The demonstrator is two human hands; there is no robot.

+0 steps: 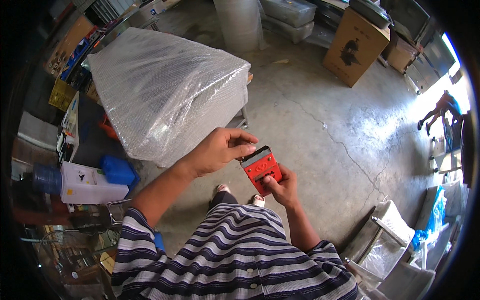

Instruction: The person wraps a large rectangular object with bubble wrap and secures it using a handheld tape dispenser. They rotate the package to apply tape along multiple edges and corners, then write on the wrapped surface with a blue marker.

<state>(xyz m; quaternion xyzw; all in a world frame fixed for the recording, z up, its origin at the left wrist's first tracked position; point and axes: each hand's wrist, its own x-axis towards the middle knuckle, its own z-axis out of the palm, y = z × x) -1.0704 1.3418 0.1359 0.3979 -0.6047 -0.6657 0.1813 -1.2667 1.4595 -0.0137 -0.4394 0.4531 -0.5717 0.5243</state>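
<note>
My right hand (282,186) grips a red tape dispenser (260,170) in front of my body. Its thumb lies over the dark marking on the red face. A grey strip with dark teeth runs along the dispenser's upper end. My left hand (221,150) is at that toothed end, with thumb and forefinger brought close in a pinch. Whether a bit of clear tape is between those fingertips cannot be made out. Just beyond my left hand stands a large bulky load wrapped in bubble wrap (165,90), on a stand with a metal leg showing.
A tall cardboard box (356,47) stands far right on the concrete floor (320,125). Beside it, a bubble-wrap roll (237,25) stands upright. Left are a white box (90,185), a blue container (119,170) and a fan (65,255). Plastic-wrapped furniture (385,245) lies right. Another person (445,107) bends by the bright doorway.
</note>
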